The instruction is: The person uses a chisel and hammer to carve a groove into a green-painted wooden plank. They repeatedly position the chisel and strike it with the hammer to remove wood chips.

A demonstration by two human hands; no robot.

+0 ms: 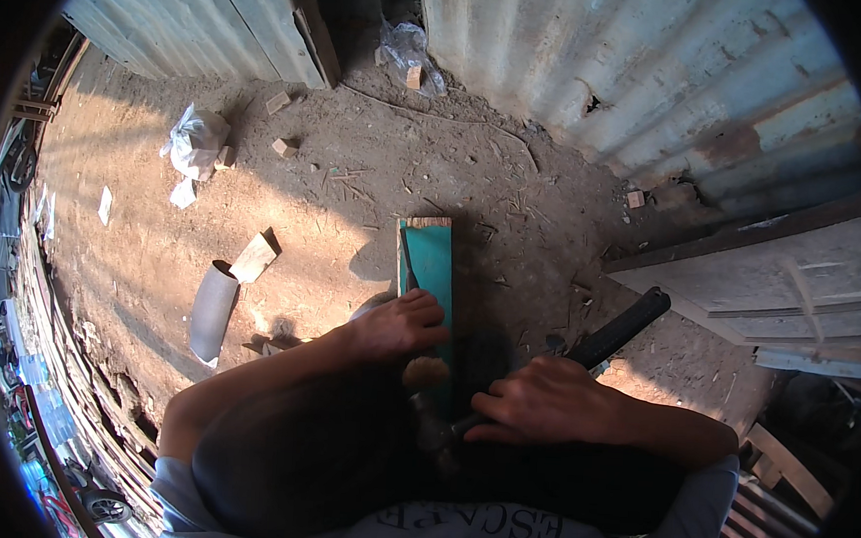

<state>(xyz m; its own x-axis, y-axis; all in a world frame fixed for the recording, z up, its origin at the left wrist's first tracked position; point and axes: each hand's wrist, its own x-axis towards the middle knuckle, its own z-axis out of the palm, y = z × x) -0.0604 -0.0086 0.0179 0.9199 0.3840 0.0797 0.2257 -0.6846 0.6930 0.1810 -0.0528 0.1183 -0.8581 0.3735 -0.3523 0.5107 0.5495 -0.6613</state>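
Note:
A narrow board with a green face (429, 254) stretches out ahead of me, its far end bare wood. My left hand (406, 323) is closed at the board's left side around a thin dark tool (407, 255), likely a chisel. The tool's slim shaft points away along the board's left edge; its grip is hidden in my fingers. My right hand (547, 400) is wrapped around a hammer, whose thick black handle (622, 328) sticks out to the upper right. The hammer's head, with a round tan face (426, 372), hangs close below my left hand, above my dark-clothed lap.
Left of the board lie a curved grey piece (214, 308) and a wood block (255, 258). Farther off sits a white plastic bag (196, 142) near small wood offcuts (284, 147). Corrugated metal sheets (655, 76) stand at the back; a pale panel (771, 277) leans at right.

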